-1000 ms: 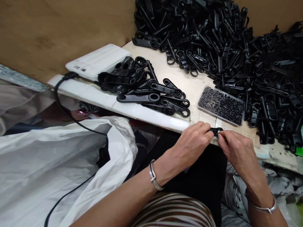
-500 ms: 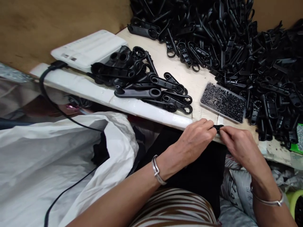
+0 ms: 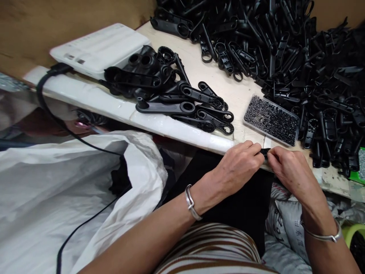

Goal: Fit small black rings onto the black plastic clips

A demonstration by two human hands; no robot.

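Note:
My left hand is closed around one end of a black plastic part at the table's front edge. Most of that part is hidden by my fingers. My right hand pinches at its other end, fingertips together; anything small between them is too hidden to make out. Just beyond my hands lies a clear shallow box filled with tiny dark pieces, finer and greyer on its left side. Left of my hands, a small heap of black plastic crank-shaped parts rests on the table.
A large pile of black plastic parts covers the back and right of the table. A white power bank with a black cable lies at left. A white sack hangs open below; a green tray sits far right.
The view has shifted slightly. Both hands stay at the table edge on the black part, with only a small movement of the fingers.

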